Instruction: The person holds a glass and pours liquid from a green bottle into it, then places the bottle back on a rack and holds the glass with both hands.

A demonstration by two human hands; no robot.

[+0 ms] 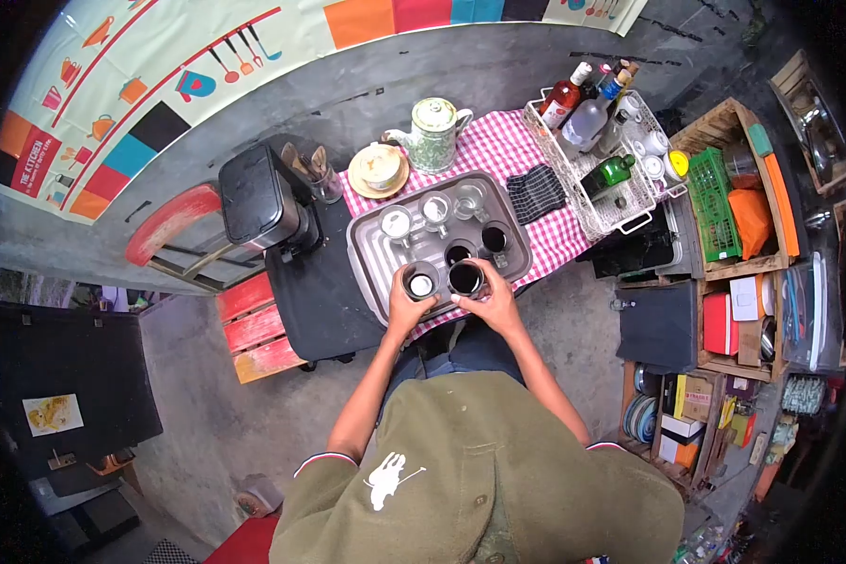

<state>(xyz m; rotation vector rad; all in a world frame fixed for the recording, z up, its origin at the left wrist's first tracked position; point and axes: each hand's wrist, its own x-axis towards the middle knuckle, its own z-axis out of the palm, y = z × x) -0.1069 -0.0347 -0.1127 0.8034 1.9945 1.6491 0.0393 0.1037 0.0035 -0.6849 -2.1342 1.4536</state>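
Observation:
My left hand [410,303] is wrapped round a glass cup [422,283] with a pale round patch inside. Fingers of my right hand [491,303] curl about a glass cup of dark liquid [465,277]. Both cups are side by side over the near edge of a grey-brown serving tray [368,273]. Just beyond them stand a dark-filled cup [459,254] and another dark-filled cup [494,238]. Along the tray's far side are a glass cup with white contents [396,224], a similar cup [435,211] and a clearer glass cup [470,199].
Behind the tray stand a green patterned teapot [434,136] and a cream lidded bowl on a saucer [380,169]. A dark cloth [536,193] lies on the checked tablecloth [498,132]. A wire rack [587,202] of bottles is right; a black appliance [258,202] is left.

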